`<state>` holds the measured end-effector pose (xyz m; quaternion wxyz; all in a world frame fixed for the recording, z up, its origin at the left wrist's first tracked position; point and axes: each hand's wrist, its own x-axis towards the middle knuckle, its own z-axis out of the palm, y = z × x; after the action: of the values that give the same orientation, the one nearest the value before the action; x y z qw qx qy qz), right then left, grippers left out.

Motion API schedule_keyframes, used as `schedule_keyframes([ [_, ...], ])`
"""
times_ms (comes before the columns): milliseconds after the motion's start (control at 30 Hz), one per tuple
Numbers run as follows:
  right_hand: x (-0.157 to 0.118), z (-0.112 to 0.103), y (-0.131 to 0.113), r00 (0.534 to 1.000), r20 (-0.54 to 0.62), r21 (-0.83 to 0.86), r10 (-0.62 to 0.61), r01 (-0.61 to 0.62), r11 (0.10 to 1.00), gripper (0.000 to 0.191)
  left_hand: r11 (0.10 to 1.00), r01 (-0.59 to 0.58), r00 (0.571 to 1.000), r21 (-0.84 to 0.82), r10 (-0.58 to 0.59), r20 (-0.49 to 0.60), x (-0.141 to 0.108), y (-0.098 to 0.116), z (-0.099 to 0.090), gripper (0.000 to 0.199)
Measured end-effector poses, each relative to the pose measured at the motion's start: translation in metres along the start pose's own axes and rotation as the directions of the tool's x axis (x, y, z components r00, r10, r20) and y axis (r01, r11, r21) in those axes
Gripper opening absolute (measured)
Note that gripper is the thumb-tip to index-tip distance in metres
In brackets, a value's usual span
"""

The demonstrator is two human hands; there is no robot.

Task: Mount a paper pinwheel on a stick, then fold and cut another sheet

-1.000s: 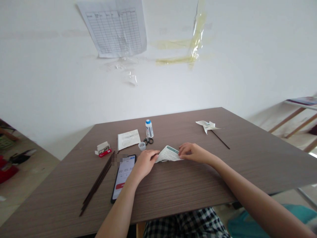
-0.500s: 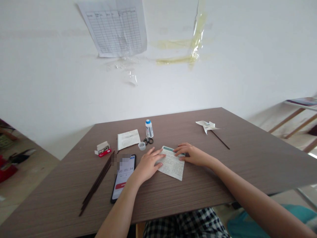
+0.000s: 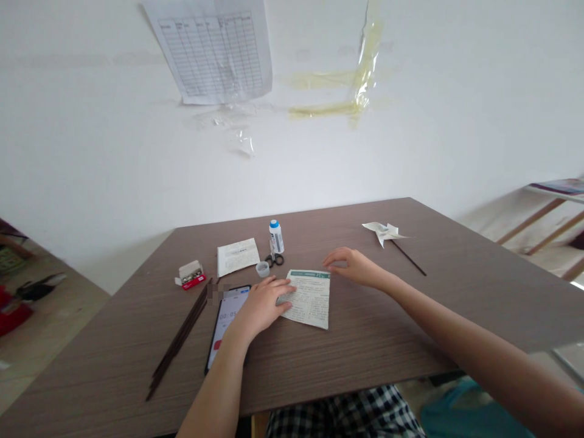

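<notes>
My left hand (image 3: pixel 260 307) lies flat on the left edge of a printed paper sheet (image 3: pixel 308 299) with a green header strip, pressing it to the table. That hand also covers part of a smartphone (image 3: pixel 227 322) showing a timer. My right hand (image 3: pixel 351 266) hovers off the sheet, just beyond its top right corner, fingers loosely curled around nothing. Further right, a paper pinwheel (image 3: pixel 382 232) on a dark stick lies on the tabletop. Several dark sticks (image 3: pixel 177 340) lie left of the phone.
On the brown wood-grain table (image 3: pixel 365 347) stand a glue bottle (image 3: pixel 276 237), small scissors (image 3: pixel 274 260), a small clear cup (image 3: pixel 262 269), a white paper (image 3: pixel 237 257) and a red-and-white box (image 3: pixel 189 275). A wooden-legged side table (image 3: pixel 556 190) stands at right.
The sheet, folded into a triangle a second ago, now lies open and flat and has turned slightly. My right hand has lifted off it and moved away toward the pinwheel.
</notes>
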<state>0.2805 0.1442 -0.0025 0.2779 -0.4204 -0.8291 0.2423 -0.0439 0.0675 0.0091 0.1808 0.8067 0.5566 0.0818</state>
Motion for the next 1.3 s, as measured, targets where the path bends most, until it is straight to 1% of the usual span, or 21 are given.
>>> schedule_keyframes([
  [67,0.016,-0.001,-0.007,1.0,0.02,-0.092,-0.009,0.01,0.996,0.024,1.0,0.009,1.0,0.007,-0.009,0.004,-0.002,-0.002,-0.005,0.047],
  [133,0.034,0.007,-0.016,0.997,0.063,-0.164,-0.049,0.059,0.985,0.026,1.0,0.026,1.0,0.006,-0.026,-0.004,-0.003,-0.002,-0.009,0.046],
  [233,0.06,0.033,-0.032,0.99,0.12,-0.228,-0.079,0.105,0.968,0.027,0.999,0.035,0.999,0.005,-0.035,-0.011,-0.005,-0.001,-0.013,0.044],
  [333,0.08,0.06,-0.05,0.987,0.135,-0.305,-0.091,0.129,0.944,0.031,0.999,0.038,0.999,0.025,-0.038,0.002,-0.006,0.002,-0.016,0.043],
  [400,0.088,0.073,-0.06,0.986,0.137,-0.357,-0.1,0.143,0.923,0.032,0.998,0.041,0.999,0.042,-0.042,0.009,-0.007,0.004,-0.018,0.042],
  [467,0.093,0.081,-0.068,0.984,0.164,-0.44,-0.075,0.14,0.887,0.029,0.998,0.039,0.999,0.056,-0.04,0.02,-0.008,0.006,-0.019,0.043],
  [533,0.097,0.085,-0.073,0.983,0.176,-0.496,-0.046,0.129,0.859,0.028,0.997,0.036,0.999,0.066,-0.038,0.026,-0.009,0.007,-0.02,0.044],
  [633,0.1,0.088,-0.076,0.983,0.179,-0.519,-0.036,0.125,0.846,0.027,0.997,0.041,0.999,0.07,-0.043,0.025,-0.01,0.005,-0.019,0.044],
  [767,0.1,0.086,-0.073,0.984,0.175,-0.517,-0.044,0.13,0.846,0.024,0.996,0.048,0.998,0.075,-0.05,0.023,-0.008,0.003,-0.018,0.045],
  [933,0.091,0.074,-0.057,0.985,0.165,-0.478,-0.05,0.124,0.869,0.019,0.997,0.046,0.999,0.067,-0.047,0.024,-0.009,0.006,-0.02,0.046],
  [1100,0.072,0.052,-0.033,0.993,0.117,-0.464,-0.009,0.063,0.883,0.019,0.997,0.055,0.997,0.059,-0.057,0.042,-0.01,0.009,-0.023,0.045],
  [1167,0.062,0.041,-0.022,0.995,0.094,-0.468,0.024,0.022,0.884,0.02,0.998,0.05,0.997,0.046,-0.053,0.055,-0.01,0.009,-0.023,0.045],
  [1300,0.038,0.018,-0.004,0.996,0.06,-0.464,0.066,-0.03,0.885,0.023,0.998,0.036,0.998,0.046,-0.038,0.048,-0.009,0.013,-0.02,0.04],
])
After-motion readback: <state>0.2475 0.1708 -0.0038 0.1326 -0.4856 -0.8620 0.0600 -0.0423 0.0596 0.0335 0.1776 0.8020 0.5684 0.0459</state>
